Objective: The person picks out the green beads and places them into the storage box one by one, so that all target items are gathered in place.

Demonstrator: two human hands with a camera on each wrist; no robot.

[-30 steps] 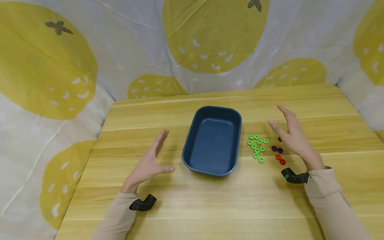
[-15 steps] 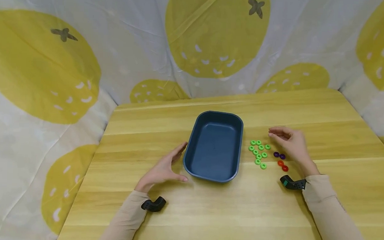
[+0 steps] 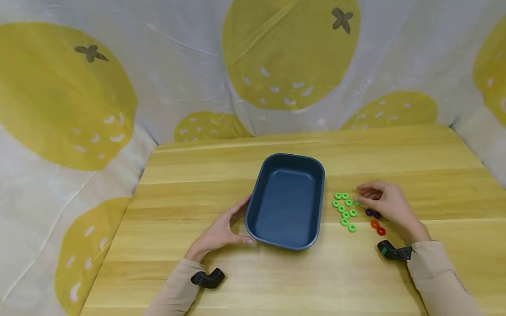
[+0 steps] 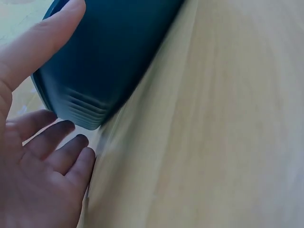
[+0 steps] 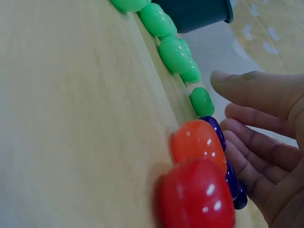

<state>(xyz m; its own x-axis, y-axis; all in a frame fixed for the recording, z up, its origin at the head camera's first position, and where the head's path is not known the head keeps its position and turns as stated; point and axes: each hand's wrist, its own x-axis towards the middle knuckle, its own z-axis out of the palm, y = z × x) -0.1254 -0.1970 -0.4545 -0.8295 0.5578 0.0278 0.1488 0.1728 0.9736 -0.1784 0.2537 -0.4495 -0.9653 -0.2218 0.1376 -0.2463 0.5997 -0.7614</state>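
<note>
A deep dark blue rectangular tray (image 3: 284, 210) with rounded corners sits mid-table. My left hand (image 3: 221, 231) is at its near left side, fingers along the wall and thumb by the front corner. In the left wrist view the thumb overlaps the tray wall (image 4: 118, 42). My right hand (image 3: 389, 204) is low over the table, its thumb and fingertips close around the rightmost green ring (image 3: 357, 203). A gap shows between thumb and fingers in the right wrist view, beside that green ring (image 5: 202, 101). Purple rings (image 3: 369, 212) lie beneath this hand, partly hidden.
Several more small green rings (image 3: 345, 215) are scattered right of the tray. An orange ring (image 3: 375, 224) and a red ring (image 3: 381, 231) lie nearer the front. A fruit-patterned cloth (image 3: 188, 81) hangs behind the wooden table (image 3: 273, 289).
My left hand has come rightward to the tray's side. The right hand has lowered toward the rings, its thumb and fingers drawing closer together. The head view has shifted slightly.
</note>
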